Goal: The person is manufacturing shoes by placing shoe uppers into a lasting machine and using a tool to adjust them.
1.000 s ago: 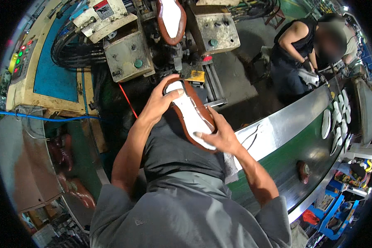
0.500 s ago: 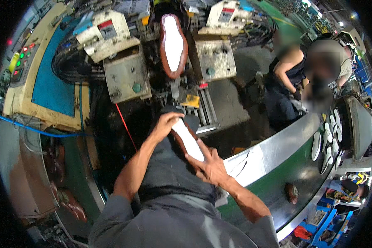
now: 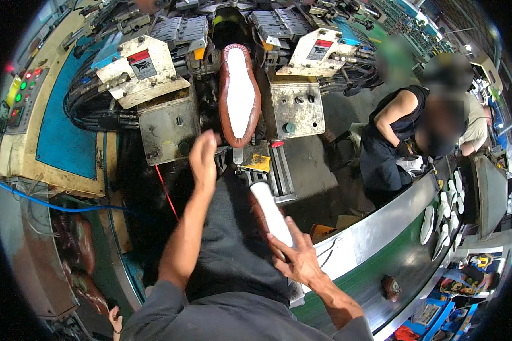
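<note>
- In front of the lasting machine, low and just right of the picture's middle, a brown shoe upper on its last, white insole up, is held by the right hand; its far end points toward the machine, and its near end is covered by the fingers.
- The right hand's grip is seen closed about the near end of that shoe, fingers spread across the white insole and partly down its side.
- The left hand is seen raised and open just beside the machine's front plate, below and left of the mounted shoe; nothing is held in it, and whether the plate is touched cannot be told.
- A second brown shoe with a white insole is clamped sole-up between the machine's two metal blocks.
- Handling is judged as follows: the held shoe should be light to moderate in weight, the last inside keeping it stiff, so little sag is expected; the leather sides may be smooth and somewhat slippery. It is best taken around the waist or heel, on the sides, not on the insole face.
- Counts: two brown lasted shoes are seen at the machine, one held and one clamped; about six white insoles are seen lying on the green conveyor at the right edge, their exact number being hard to tell; one dark object lies on the belt lower down.
- Another person is seen working at the conveyor's far end.
</note>
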A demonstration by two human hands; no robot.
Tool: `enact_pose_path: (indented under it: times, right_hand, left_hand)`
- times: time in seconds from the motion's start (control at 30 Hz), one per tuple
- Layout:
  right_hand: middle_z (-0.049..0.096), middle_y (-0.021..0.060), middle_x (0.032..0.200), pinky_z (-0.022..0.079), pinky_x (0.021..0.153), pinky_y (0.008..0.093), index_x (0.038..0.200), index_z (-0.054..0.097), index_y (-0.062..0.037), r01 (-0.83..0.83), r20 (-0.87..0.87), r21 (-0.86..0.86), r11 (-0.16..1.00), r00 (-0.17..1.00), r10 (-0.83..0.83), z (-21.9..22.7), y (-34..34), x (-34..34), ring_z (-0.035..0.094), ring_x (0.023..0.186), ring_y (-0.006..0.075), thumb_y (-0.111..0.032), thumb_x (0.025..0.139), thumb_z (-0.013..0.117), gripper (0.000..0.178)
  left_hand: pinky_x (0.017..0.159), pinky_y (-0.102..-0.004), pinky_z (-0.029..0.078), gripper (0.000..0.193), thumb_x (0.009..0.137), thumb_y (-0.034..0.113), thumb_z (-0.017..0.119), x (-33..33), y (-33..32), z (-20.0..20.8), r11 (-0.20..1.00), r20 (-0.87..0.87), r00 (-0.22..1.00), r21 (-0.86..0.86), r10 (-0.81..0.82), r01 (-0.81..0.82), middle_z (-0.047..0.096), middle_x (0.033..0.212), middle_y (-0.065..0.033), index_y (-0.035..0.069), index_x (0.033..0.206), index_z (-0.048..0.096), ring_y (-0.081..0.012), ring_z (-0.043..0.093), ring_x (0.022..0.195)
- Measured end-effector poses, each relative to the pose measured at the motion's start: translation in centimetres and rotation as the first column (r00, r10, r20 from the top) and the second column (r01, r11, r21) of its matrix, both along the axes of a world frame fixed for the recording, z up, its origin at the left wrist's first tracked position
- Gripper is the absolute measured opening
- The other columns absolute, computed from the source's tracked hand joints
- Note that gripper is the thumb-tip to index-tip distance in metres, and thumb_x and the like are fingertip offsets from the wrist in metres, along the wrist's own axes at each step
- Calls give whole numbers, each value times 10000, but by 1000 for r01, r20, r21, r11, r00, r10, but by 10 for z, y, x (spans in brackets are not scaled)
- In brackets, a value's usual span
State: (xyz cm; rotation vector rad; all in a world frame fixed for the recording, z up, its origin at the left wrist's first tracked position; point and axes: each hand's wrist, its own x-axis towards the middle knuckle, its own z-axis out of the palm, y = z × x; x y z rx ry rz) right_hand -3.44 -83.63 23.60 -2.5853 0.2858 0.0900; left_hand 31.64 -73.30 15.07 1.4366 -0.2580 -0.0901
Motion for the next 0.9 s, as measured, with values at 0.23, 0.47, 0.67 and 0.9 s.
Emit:
enact_pose_path:
  times: [0.23,0.47,0.67,0.9]
  right_hand:
    - [313,277,1722,578,998,543,1560,600,-359,227,257,-199,953,951,-173,72,-35,84,590,1201,496,-199,803,854,815]
    - [329,283,1693,542,1059,561,1585,560,-373,137,355,-270,953,934,-33,115,-49,236,576,1235,504,-200,829,813,816]
    - [254,283,1724,561,998,596,1603,519,-393,146,417,-248,958,909,-31,67,-39,316,570,1172,518,-204,852,804,825]
    - [266,280,1719,507,1098,612,1598,534,-337,206,532,-359,910,846,19,29,-26,334,483,1325,584,-207,870,811,790]
  left_hand:
    - [1151,-442,489,702,1057,368,688,108,-57,100,862,-339,807,-344,-484,373,608,1505,-132,107,1647,411,-262,595,1373]
    - [1226,-484,454,882,1000,403,686,46,53,127,772,-119,821,-437,-558,461,504,1611,-186,87,1715,277,-339,554,1452]
    - [1200,-528,488,1164,807,519,787,-40,154,112,837,-369,788,-448,-493,313,482,1615,-223,70,1724,228,-383,550,1453]
    - [1271,-448,369,1119,850,383,779,-81,191,69,848,-415,788,-473,-455,240,439,1667,-159,27,1732,189,-304,460,1529]
